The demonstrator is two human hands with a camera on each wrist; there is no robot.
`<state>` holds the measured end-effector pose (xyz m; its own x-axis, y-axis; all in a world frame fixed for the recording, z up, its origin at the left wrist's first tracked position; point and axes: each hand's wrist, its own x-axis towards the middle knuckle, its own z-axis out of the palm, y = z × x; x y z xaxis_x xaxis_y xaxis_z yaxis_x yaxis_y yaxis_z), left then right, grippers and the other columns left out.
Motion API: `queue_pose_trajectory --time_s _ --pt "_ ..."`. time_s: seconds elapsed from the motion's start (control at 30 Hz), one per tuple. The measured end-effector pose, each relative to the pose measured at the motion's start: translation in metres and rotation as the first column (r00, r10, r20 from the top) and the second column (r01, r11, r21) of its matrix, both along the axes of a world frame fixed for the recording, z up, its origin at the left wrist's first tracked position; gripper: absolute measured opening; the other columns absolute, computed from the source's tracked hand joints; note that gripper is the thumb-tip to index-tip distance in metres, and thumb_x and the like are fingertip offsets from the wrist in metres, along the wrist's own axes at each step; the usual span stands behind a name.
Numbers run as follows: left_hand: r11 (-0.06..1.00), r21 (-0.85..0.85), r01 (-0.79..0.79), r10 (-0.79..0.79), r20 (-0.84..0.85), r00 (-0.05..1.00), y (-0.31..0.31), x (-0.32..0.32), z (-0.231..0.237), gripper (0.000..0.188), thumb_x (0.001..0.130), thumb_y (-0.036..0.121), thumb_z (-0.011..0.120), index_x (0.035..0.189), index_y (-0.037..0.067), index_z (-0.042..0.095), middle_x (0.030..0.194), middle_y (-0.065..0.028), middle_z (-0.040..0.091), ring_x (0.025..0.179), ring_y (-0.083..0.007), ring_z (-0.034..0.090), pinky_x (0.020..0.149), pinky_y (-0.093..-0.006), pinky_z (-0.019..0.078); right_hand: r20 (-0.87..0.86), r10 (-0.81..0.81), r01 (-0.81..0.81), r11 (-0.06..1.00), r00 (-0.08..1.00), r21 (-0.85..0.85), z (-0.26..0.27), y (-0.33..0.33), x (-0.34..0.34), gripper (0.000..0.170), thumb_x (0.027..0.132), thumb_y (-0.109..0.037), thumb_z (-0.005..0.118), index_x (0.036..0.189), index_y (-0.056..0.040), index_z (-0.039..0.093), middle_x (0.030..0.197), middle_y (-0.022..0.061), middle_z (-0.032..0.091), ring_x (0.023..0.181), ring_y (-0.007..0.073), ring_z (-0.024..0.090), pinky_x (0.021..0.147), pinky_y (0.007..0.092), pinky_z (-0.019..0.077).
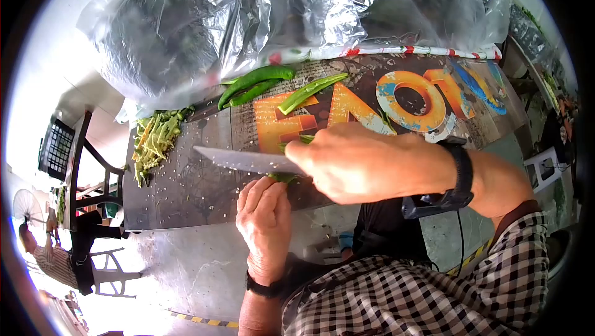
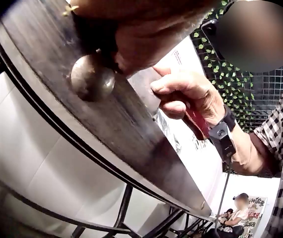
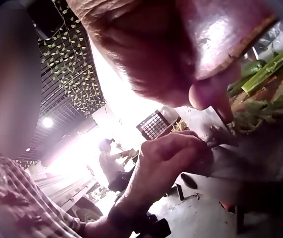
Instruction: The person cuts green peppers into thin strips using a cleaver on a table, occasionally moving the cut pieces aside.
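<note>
My right hand grips a knife by its red handle, the broad blade pointing left across the table. Just in front of the blade is my left hand, its bent fingers holding a green pepper piece near the table's front edge; most of the piece is hidden. Cut green strips lie beside the blade in the right wrist view. Farther back are whole green peppers and a split pepper half. A heap of pale green trimmings sits at the table's left end.
Clear plastic sheeting covers a bulky load along the table's back edge. Pale seeds are scattered over the printed tabletop. At left, another person sits near a second table with a black crate.
</note>
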<state>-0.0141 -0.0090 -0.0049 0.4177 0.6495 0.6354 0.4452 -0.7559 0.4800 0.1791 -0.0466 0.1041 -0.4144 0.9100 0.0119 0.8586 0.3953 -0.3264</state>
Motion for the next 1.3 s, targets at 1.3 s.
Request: queue_pose_trajectory --time_s 1.3 --pt "1.000 -0.013 0.015 -0.015 -0.006 1.000 0.001 0.001 0.001 0.014 0.076 -0.004 0.068 0.089 0.002 0.068 0.098 -0.0113 0.069 0.094 -0.0320 0.064 0.085 -0.0400 0.0510 -0.081 0.060 -0.054 0.996 0.995 0.069 -0.011 0.016 -0.011 0.010 0.081 -0.003 0.057 0.083 0.0049 0.052 0.063 0.0205 0.060 0.059 0.0392 0.064 0.053 0.0451 0.0494"
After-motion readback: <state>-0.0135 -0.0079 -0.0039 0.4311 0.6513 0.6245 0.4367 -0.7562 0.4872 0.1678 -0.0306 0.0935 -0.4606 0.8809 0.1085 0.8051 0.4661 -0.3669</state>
